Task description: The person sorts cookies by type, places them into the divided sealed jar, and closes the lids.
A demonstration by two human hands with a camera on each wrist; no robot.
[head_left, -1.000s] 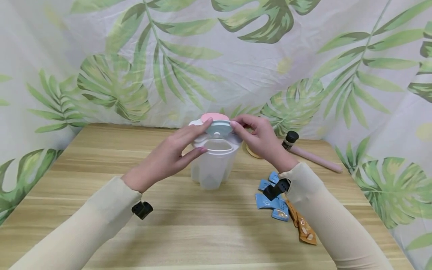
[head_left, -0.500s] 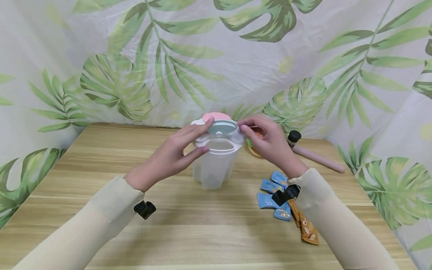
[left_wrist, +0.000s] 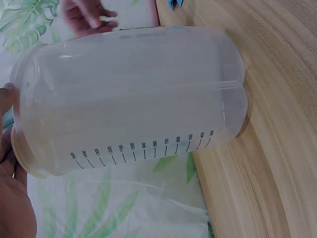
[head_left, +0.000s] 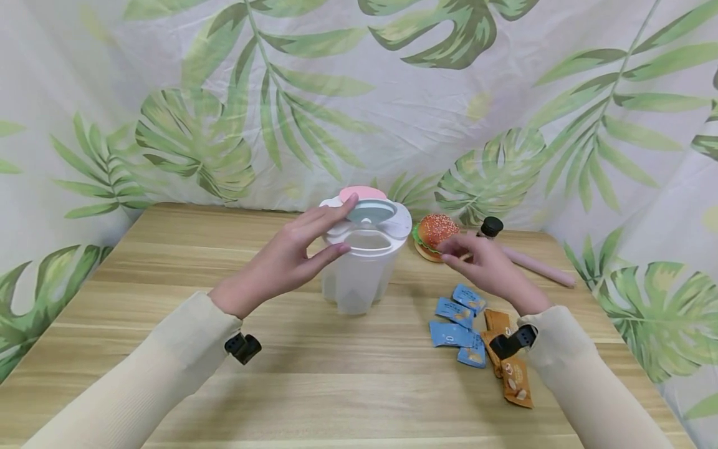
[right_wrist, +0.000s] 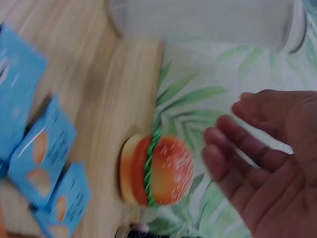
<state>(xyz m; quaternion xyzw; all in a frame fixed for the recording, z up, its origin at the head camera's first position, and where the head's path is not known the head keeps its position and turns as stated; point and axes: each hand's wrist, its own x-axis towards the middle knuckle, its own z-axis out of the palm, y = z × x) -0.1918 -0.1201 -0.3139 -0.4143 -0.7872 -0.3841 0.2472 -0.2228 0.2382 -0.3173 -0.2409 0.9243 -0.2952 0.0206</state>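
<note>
Clear container (head_left: 359, 284): upright on the counter (head_left: 196, 374), between the hands; its top touches the left one, while the right one is apart from it, off to its right; a black printed scale marks its side.
Lid (head_left: 401, 222): white, on the container; grey-green flap (head_left: 374, 212) raised above an opening, pink flap (head_left: 361, 193) behind.
Left hand (head_left: 286, 259): fingers and thumb mostly straight, laid on the lid's left side (fingers by the flap, thumb at the near edge); not clenched.
Right hand (head_left: 485, 265): released, fingers loosely bent, holding nothing; near the toy burger (head_left: 437, 229) but not touching it.
Right of container: blue packets (head_left: 450, 334) and orange packets (head_left: 515, 380); black-capped bottle (head_left: 492, 227); pink rod (head_left: 540, 268).
</note>
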